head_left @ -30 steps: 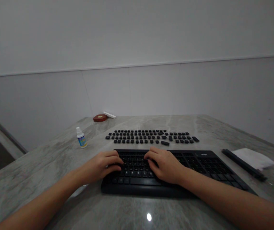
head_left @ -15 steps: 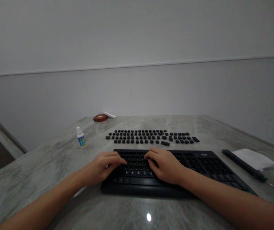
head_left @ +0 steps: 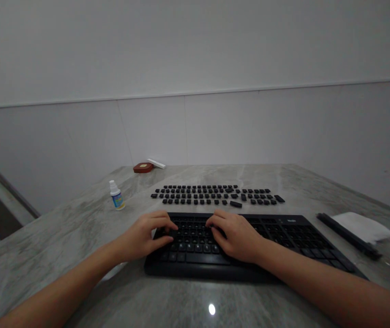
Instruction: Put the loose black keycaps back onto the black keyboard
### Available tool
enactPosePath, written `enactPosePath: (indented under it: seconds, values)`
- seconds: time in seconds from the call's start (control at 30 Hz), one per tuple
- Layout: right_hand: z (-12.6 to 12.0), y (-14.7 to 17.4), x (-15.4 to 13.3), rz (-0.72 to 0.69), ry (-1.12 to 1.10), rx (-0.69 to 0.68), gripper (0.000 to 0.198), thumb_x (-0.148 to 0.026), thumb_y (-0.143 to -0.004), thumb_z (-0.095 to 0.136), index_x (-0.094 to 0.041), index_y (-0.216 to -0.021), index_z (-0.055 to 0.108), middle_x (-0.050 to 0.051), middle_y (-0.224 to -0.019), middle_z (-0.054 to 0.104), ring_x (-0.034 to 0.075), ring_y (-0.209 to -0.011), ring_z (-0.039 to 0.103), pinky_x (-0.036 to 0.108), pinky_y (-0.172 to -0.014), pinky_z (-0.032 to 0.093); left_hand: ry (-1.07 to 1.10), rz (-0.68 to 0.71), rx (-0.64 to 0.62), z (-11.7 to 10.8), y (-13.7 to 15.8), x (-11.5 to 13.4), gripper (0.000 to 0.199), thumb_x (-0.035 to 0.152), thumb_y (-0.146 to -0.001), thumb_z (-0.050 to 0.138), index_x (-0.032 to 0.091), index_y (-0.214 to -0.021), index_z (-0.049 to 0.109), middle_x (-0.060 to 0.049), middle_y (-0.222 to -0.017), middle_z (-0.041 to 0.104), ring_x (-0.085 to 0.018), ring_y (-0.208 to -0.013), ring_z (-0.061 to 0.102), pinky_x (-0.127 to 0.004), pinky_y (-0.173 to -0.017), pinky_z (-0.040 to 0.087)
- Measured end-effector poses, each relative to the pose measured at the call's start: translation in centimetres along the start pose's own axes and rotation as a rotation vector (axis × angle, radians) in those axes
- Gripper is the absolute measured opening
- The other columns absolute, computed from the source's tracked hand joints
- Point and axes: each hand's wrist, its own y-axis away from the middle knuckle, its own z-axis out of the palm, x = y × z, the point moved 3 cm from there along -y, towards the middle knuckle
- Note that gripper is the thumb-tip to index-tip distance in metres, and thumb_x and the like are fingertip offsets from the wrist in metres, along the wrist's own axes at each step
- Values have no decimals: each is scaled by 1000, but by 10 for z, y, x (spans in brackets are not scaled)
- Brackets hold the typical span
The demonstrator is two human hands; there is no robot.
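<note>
A black keyboard [head_left: 208, 259] lies on the table, many of its letter positions showing bare sockets. At its left end is my left hand [head_left: 147, 236], thumb and index finger parted over the keys, with nothing visible between them. Over the middle of the keyboard rests my right hand [head_left: 236, 234]. Its fingers are bent down and the thumb stands slightly apart from the index finger; I see nothing held. Behind the keyboard, loose black keycaps [head_left: 195, 196] are laid out in rows. A long keycap [head_left: 235, 204] lies just in front of those rows.
Left of the keycaps stands a small white-capped bottle [head_left: 117, 199]. A brown case [head_left: 143, 167] and a white flat object [head_left: 156, 163] lie at the back. To the right, a long black bar [head_left: 348, 234] lies beside white paper [head_left: 363, 227]. A wall [head_left: 232, 127] closes the far side.
My left hand has shifted slightly left, and its thumb and index finger have spread apart. My right hand has stayed almost still.
</note>
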Motion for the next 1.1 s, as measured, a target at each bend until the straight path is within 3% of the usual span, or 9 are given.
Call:
enactPosePath:
  seconds: [0.27,0.5,0.83,1.1]
  values:
    - [-1,-1,-2,-3,2,3,22,-11,-86,50,-16,-98,68,9,-93,68,21,-83,65,33,-75,49,51,-87,-97,4,0,-4,19,25,-90,64,23,-106,74,-5,-99,64,-20,-90,63,-35,-85,50]
    - [0,-1,-1,0,-1,-2,22,-11,-86,50,-16,-99,68,8,-94,67,21,-83,65,32,-75,49,1,-29,-127,1,0,0,22,24,-91,63,25,-109,75,-6,-101,66,-20,-90,63,-34,-84,51]
    - [1,-1,0,-3,-1,-13,23,-12,-87,49,-15,-99,68,9,-95,67,22,-85,65,34,-76,49,92,22,-106,-7,-1,3,10,19,-89,65,19,-81,70,-4,-98,74,-17,-88,68,-32,-83,52]
    - [1,0,0,-5,0,-10,22,-12,-87,49,-15,-99,68,9,-95,68,22,-85,65,33,-76,49,104,10,-44,-1,-2,0,13,20,-89,65,18,-77,68,-4,-95,74,-17,-88,68,-32,-84,52]
